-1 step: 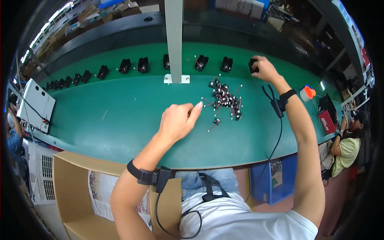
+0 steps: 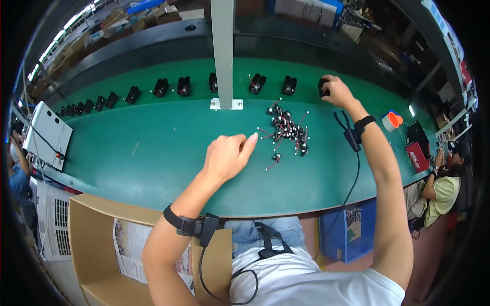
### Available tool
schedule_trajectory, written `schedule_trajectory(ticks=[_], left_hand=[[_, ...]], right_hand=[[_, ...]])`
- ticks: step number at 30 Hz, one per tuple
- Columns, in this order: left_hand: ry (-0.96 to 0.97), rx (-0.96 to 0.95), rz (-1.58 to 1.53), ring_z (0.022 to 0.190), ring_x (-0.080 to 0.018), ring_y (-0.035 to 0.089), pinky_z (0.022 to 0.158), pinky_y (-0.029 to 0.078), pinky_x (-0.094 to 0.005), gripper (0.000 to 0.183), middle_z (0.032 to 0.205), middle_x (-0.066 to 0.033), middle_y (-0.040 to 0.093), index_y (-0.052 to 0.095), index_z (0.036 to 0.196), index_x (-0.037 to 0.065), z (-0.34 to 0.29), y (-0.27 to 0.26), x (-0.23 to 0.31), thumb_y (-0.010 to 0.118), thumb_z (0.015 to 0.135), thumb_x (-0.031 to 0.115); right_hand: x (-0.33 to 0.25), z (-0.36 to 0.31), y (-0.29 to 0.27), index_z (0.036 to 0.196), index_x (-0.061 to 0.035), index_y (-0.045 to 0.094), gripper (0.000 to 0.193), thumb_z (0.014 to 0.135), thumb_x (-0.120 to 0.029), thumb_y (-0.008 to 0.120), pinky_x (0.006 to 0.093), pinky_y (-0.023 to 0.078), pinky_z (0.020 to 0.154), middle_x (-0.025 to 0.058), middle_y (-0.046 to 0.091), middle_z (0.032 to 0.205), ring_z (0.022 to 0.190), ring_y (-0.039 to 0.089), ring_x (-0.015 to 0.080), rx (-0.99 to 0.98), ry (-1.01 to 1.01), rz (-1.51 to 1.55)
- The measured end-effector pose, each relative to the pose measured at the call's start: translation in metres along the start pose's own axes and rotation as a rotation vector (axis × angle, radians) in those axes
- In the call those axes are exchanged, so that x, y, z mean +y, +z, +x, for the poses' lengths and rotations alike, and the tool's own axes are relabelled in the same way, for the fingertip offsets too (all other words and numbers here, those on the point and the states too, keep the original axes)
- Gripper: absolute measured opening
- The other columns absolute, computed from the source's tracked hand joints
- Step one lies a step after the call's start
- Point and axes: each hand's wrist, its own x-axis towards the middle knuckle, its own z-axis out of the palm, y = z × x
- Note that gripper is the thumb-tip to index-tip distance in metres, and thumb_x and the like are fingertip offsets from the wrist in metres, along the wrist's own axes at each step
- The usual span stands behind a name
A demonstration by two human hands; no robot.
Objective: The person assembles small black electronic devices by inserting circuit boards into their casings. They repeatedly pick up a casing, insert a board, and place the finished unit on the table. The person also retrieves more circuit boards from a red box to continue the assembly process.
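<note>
At the far right of the green strip, my right hand [image 2: 338,92] has its fingers round a black housing [image 2: 323,87], partly covered by the fingers. My left hand [image 2: 227,157] is above the middle of the table, fingers curled in and thumb against them. Whatever may be inside that hand is hidden. Just right of its thumb lies a loose pile of small black parts [image 2: 288,127] with red and black wires and white connectors. One such part [image 2: 277,157] lies apart on the near side. More black housings [image 2: 258,84] stand in a row along the strip.
A grey post [image 2: 223,56] rises from the green table [image 2: 153,158]. A white machine [image 2: 48,133] stands left; an orange-and-white roll [image 2: 392,121] and red-black box [image 2: 417,153] lie right. Below are a cardboard box [image 2: 84,245] and blue bin [image 2: 334,239]. A person [image 2: 441,188] sits at right.
The whole view has shifted very slightly. Both hands keep nearly the same places, and the right one is still on the black housing.
</note>
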Motion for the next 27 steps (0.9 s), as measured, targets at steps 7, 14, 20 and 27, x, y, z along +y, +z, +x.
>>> schedule_trajectory(ticks=[7, 14, 20, 27], left_hand=[[-0.031, 0.003, -0.052, 0.058, -0.0154, 0.065, 0.056, 0.050, -0.0299, 0.040, 0.064, -0.0101, 0.066, 0.065, 0.093, -0.003, 0.008, -0.032, -0.021, 0.057, 0.098, 0.036], [-0.057, 0.435, -0.184, 0.066, -0.0108, 0.060, 0.062, 0.043, -0.0226, 0.029, 0.073, -0.0041, 0.063, 0.063, 0.098, 0.001, -0.127, -0.200, -0.022, 0.052, 0.100, 0.028], [-0.850, 0.408, 0.126, 0.053, -0.0139, 0.063, 0.053, 0.051, -0.0292, 0.042, 0.059, -0.0048, 0.064, 0.064, 0.070, 0.007, -0.329, -0.270, -0.105, 0.062, 0.092, 0.042], [-1.293, -0.240, 0.425, 0.104, -0.0343, 0.067, 0.089, 0.052, -0.0428, 0.105, 0.108, -0.0250, 0.068, 0.063, 0.116, -0.011, -0.429, -0.010, -0.163, 0.062, 0.068, 0.083]], right_hand=[[0.006, 0.006, 0.023, 0.105, -0.0086, 0.074, 0.039, 0.066, -0.012, 0.077, 0.0404, 0.042, 0.109, 0.0151, 0.048, 0.144, 0.130, 0.047, 0.0356, -0.154, 0.114, 0.027], [-0.099, -0.070, -0.047, 0.106, -0.0007, 0.067, 0.026, 0.083, -0.011, 0.068, 0.0365, 0.049, 0.095, 0.0174, 0.060, 0.128, 0.114, 0.061, 0.0315, 0.300, -0.266, 0.518], [-0.229, -0.169, -0.052, 0.083, 0.0020, 0.067, 0.007, 0.077, -0.002, 0.066, 0.0344, 0.053, 0.077, 0.0135, 0.070, 0.088, 0.083, 0.068, 0.0270, -0.069, -0.570, 0.954], [-0.243, -0.188, -0.006, 0.082, 0.0018, 0.066, 0.004, 0.078, 0.000, 0.066, 0.0330, 0.051, 0.073, 0.0139, 0.068, 0.086, 0.078, 0.065, 0.0252, -0.131, -0.439, 1.111]])
